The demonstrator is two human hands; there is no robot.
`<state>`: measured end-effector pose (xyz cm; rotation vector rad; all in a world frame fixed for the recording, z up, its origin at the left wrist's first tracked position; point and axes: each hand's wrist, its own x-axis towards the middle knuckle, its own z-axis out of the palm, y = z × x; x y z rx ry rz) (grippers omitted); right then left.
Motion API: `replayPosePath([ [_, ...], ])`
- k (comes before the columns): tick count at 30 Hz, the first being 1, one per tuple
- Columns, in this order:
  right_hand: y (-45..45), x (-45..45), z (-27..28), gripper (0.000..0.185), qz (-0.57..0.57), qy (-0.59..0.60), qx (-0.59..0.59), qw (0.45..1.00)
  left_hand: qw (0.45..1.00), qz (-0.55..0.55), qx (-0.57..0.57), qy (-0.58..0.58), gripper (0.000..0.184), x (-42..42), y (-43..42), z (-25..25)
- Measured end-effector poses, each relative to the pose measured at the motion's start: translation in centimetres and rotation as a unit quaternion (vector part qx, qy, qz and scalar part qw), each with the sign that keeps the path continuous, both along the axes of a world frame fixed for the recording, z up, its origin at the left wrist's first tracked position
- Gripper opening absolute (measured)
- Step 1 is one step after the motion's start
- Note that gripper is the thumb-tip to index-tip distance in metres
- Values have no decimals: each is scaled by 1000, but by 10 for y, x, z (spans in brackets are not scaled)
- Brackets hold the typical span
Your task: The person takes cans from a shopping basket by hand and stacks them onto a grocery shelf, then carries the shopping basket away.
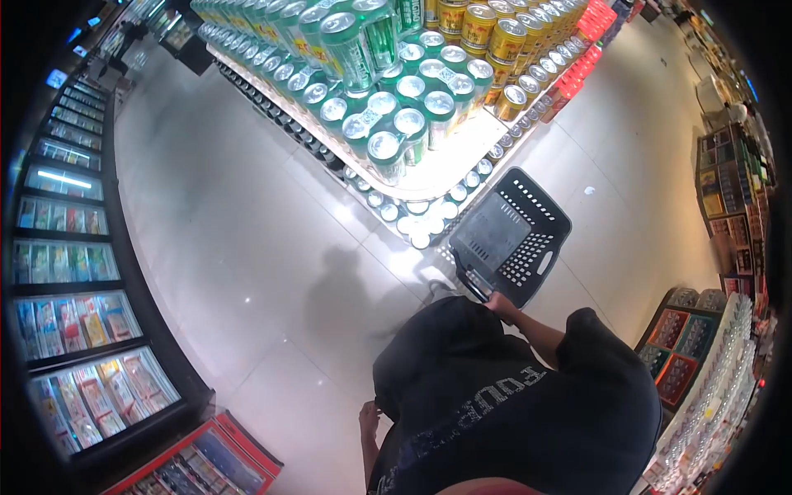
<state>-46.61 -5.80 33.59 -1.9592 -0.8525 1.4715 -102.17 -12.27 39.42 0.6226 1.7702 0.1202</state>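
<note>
My right hand [499,306] is closed around the handle of a black plastic shopping basket [554,219]. The basket hangs tilted in front of me, its perforated walls and inner floor in view with no goods showing inside. Down at my side, my left hand [370,419] hangs beside my dark shirt, fingers loosely bent and nothing visible in them. Just beyond the basket stands the corner of a display stacked with green drink cans [410,124], several bundled in packs. Gold cans [480,29] are stacked to their right.
More cans line the display's lower level [419,227]. Glass-fronted cabinets [78,322] run along the left, with a red-edged case [247,450] at lower left. Shelves of packaged goods [681,346] stand at right. Tiled floor [247,247] lies between.
</note>
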Motion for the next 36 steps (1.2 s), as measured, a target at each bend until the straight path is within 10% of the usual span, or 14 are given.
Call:
replayPosePath([
  [3,11,-33,26,48,36,-69,-198,977,999,-49,20,11,34,-53,69,-13],
  [7,11,-92,18,46,52,-195,-184,962,961,-230,153,-8,34,-136,139,-62],
  [10,7,-145,-3,34,-18,-169,-164,972,995,-21,78,-59,35,-162,187,-52],
  [14,31,-223,-3,38,-52,-154,-200,966,991,-43,107,-74,33,-210,222,-76],
  [15,58,-266,67,46,-40,-222,-201,953,988,-59,116,-81,34,-221,227,-82],
  [20,89,-323,76,53,-12,-177,-148,973,914,-368,160,-55,41,-261,246,-119],
  [24,117,-313,38,42,-66,23,-177,982,910,-408,71,-26,45,-281,275,-95],
  [25,156,-328,107,29,-18,43,-234,971,922,-381,68,-13,47,-298,278,-118],
  [28,198,-342,89,35,76,140,-284,946,868,-395,302,8,36,-362,288,-161],
  [33,266,-375,42,31,51,353,-233,905,999,-26,-7,-19,30,-396,345,-28],
  [36,341,-392,49,30,38,387,-194,901,994,43,98,-24,27,-443,363,-52],
])
